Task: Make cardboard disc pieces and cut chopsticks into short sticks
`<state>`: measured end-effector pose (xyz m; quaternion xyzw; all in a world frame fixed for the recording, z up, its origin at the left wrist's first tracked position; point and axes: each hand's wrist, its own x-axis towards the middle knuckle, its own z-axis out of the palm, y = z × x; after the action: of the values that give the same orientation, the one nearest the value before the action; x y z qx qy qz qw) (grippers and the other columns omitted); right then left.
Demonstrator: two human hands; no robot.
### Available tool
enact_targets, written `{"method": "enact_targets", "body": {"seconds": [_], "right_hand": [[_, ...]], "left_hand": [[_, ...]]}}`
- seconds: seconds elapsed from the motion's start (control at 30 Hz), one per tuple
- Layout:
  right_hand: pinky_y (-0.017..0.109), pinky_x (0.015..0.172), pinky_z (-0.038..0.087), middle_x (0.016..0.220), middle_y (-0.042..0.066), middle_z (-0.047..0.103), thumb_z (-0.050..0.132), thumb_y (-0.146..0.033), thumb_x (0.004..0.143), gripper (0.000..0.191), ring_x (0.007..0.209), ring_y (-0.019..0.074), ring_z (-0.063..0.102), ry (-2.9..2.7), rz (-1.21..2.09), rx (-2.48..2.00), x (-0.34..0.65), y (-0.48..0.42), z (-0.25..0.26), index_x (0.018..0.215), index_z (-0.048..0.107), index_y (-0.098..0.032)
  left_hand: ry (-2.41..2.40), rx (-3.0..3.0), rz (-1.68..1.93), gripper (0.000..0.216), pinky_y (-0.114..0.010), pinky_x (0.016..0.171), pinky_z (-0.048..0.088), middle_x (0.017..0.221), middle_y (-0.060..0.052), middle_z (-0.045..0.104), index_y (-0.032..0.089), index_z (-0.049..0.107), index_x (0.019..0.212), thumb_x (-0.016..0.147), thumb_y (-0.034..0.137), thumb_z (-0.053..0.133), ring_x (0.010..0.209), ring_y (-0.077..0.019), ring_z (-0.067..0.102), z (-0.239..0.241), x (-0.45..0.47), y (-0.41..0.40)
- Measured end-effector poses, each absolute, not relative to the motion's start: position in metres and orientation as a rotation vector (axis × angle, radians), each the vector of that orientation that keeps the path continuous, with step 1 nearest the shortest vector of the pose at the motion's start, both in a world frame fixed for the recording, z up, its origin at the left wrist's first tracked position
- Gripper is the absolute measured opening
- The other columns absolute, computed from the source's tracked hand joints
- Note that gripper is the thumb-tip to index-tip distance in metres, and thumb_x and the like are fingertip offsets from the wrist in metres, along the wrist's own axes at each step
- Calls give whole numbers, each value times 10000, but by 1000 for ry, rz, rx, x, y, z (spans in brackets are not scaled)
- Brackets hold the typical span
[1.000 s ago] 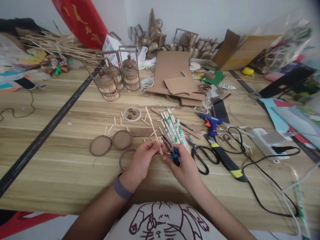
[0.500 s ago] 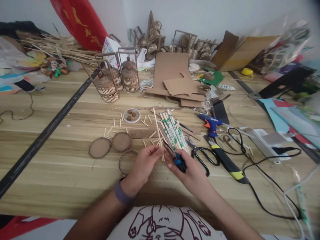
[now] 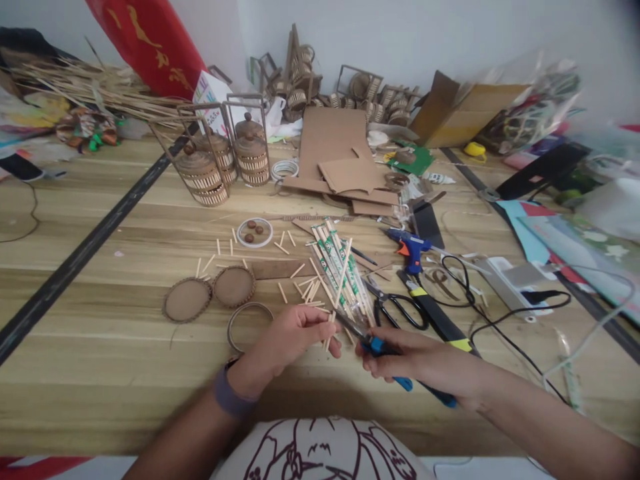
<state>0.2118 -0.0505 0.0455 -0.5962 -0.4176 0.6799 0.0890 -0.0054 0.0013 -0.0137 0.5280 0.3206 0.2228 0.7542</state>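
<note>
My left hand [image 3: 295, 333] pinches a light wooden chopstick [image 3: 344, 270] that slants up and away, its lower ends showing below the fingers. In my right hand [image 3: 410, 357] is a pair of pliers [image 3: 356, 328] with dark jaws and blue handles. Their jaws reach the chopstick just above my left fingertips; whether they are closed on it I cannot make out. Behind lie several chopsticks in green-and-white wrappers [image 3: 330, 250]. Short cut stick pieces [image 3: 313, 288] are scattered to their left. A cardboard ring [image 3: 231, 327] lies beside my left wrist.
Two round cardboard trays [image 3: 187, 300] lie at the left, near a white ring [image 3: 255, 244] around brown beads. Black scissors [image 3: 400, 310], a utility knife [image 3: 435, 313], a blue glue gun [image 3: 413, 247] and a power strip [image 3: 515, 287] sit to the right. Small lidded baskets [image 3: 203, 177] stand behind.
My right hand has turned and moved right, so the pliers' blue handles now spread into view. The chopstick's upper end has swung to the right. The view has shifted slightly.
</note>
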Motion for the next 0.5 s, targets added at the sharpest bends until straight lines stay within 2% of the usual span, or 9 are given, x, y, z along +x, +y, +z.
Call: {"method": "enact_targets", "body": {"seconds": [0.23, 0.5], "right_hand": [[260, 692, 428, 845, 19, 589, 693, -318, 650, 259, 790, 156, 517, -1197, 2075, -1715, 194, -39, 56, 879, 701, -198], [244, 699, 409, 854, 12, 589, 645, -295, 720, 231, 793, 147, 505, -1368, 2105, -1558, 193, -33, 60, 919, 734, -219]], "left_hand": [[600, 1107, 465, 273, -279, 781, 463, 683, -36, 711, 162, 707, 676, 832, 366, 615, 724, -167, 645, -12, -3, -2], [585, 1067, 443, 290, -291, 774, 481, 664, -45, 709, 163, 697, 649, 805, 401, 646, 717, -181, 657, -10, -5, -2]]}}
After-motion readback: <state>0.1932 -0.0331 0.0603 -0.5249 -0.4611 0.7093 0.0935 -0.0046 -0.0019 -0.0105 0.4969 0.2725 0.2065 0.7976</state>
